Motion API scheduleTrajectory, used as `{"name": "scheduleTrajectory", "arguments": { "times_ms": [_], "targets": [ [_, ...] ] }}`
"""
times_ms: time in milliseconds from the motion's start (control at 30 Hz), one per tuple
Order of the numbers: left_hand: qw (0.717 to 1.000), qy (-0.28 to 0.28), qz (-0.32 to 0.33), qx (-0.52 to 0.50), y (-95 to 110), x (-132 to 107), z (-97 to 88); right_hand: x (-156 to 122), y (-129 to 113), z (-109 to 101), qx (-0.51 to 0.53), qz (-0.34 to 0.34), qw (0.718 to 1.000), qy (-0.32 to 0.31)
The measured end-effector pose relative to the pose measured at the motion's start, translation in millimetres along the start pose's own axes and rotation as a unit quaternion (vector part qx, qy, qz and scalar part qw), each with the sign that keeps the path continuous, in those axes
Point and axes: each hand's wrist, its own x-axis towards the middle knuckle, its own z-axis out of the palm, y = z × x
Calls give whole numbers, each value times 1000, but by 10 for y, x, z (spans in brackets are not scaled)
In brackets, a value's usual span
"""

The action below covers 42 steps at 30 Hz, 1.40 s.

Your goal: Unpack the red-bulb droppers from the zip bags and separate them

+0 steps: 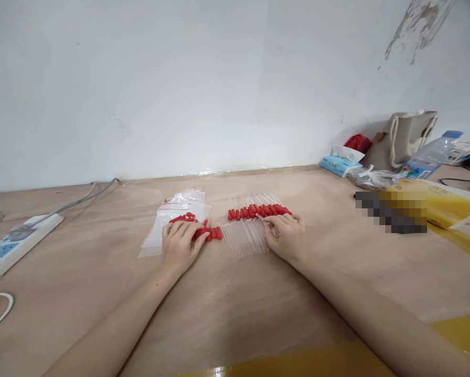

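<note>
Loose red bulbs are part-covered by L hand, grip can't be told — clear tubes are laid alongside, twd. worktop rear edge — one tube pinched by R hand.

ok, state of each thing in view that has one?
Left hand: curled over red bulbs
Right hand: at clear tubes
Red bulbs: some in a row, others under left hand
Clear tubes: side by side
Zip bags: flat, overlapping
Tissue pack: open, tissue protruding
Bottle: capped
Power strip: plug inserted
</note>
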Motion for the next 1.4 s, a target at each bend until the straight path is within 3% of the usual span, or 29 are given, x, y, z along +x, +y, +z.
{"name": "scheduleTrajectory", "arguments": {
  "times_ms": [567, 867, 1000, 1167, 1400],
  "targets": [
    [992, -55, 110, 10, -9, -23, 13, -57, -142, -45, 2, -64, 994, -85],
    [998, -43, 41, -11, 94, 89, -104, -29, -58, -42, 20, 24, 998, -54],
    [992, -119, 29, 8, 159, 400, -64, -10, 3, -27, 28, 67, 996, -60],
    [967, -251, 42, -33, 246, 800, 212, -3, 24, -37, 33, 84, 993, -72],
    [948, -302, 62, -81, 268, 946, 539, 2, 19, -54, 30, 91, 993, -69]
  ]
}}
